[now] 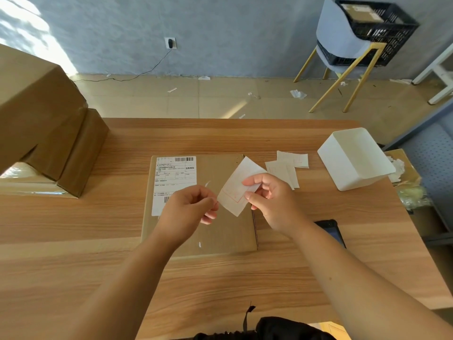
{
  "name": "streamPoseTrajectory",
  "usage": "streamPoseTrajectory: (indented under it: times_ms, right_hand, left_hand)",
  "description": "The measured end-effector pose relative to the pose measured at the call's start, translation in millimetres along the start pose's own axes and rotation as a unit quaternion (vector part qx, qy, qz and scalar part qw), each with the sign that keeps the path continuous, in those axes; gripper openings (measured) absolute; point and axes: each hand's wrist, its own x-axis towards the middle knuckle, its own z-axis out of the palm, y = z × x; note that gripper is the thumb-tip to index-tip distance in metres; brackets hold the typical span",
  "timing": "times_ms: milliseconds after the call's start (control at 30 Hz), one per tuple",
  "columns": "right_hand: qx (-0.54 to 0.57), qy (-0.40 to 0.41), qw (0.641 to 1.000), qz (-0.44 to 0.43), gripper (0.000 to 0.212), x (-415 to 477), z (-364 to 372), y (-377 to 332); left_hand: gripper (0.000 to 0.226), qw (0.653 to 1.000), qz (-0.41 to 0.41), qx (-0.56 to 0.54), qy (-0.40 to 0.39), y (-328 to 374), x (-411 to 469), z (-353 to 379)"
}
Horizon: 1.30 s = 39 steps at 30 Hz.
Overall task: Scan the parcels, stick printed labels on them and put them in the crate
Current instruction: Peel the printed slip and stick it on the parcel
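Wooden table point(73, 229) holds one flat parcel point(220, 236) — left hand point(188, 207) and right hand point(272, 200) pinch one label point(232, 192)

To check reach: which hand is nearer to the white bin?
Right. The right hand, pinching a paper slip, is left of the white bin; the left hand, at the slip's other corner, is farther left over the parcel.
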Motion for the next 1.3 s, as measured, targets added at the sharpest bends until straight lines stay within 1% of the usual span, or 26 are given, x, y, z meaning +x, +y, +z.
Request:
streamPoseTrajectory:
  times_ms: [133, 333, 467, 600, 867, 933, 1000, 1067, 1100, 1167, 1233, 1300]
  right_hand:
    - [-0.013, -0.003, 1.000, 0.004, 0.026, -1, -3, -3]
    - [-0.020, -0.004, 1.000, 0.007, 0.026, -2, -9, -7]
    - [-0.019, -0.008, 1.000, 0.011, 0.026, -2, -10, -8]
    - [-0.015, -0.010, 1.000, 0.017, 0.026, -1, -10, -6]
    - [-0.024, -0.009, 0.999, 0.032, 0.024, 4, -8, 2]
    - [-0.053, -0.004, 0.998, 0.039, 0.021, 3, -5, 4]
    - [-0.140, 0.026, 0.989, 0.029, 0.018, 0, 0, 6]
    - [-0.199, 0.067, 0.978, -0.007, 0.016, -6, 4, 3]
    - [-0.197, 0.075, 0.977, -0.028, 0.013, -9, 7, 0]
    - [-0.162, 0.047, 0.984, -0.051, 0.010, -15, 13, -7]
    - [-0.132, -0.001, 0.990, -0.044, 0.011, -19, 19, -11]
    - [-0.109, -0.025, 0.993, -0.034, 0.013, -21, 23, -12]
  left_hand:
    - [0.015, 1.000, 0.010, 0.016, -0.012, 1, 0, 2]
    - [0.020, 1.000, -0.002, -0.024, -0.020, 3, -1, 5]
    - [0.016, 1.000, 0.010, 0.000, -0.018, 3, 1, 6]
    - [0.017, 1.000, 0.017, 0.009, -0.014, 3, 2, 7]
    - [0.020, 0.999, 0.016, -0.035, -0.037, 6, 0, 8]
    - [0.019, 0.998, 0.018, -0.040, -0.039, 6, -1, 8]
    - [0.017, 0.998, 0.022, -0.043, -0.035, 5, -1, 8]
    - [0.016, 0.998, 0.026, -0.047, -0.031, 5, -2, 7]
    - [0.016, 0.998, 0.029, -0.047, -0.030, 4, -2, 6]
    - [0.016, 0.998, 0.035, -0.043, -0.030, 3, -3, 5]
    - [0.016, 0.998, 0.044, -0.035, -0.033, 3, -5, 5]
    - [0.016, 0.998, 0.050, -0.030, -0.039, 4, -6, 4]
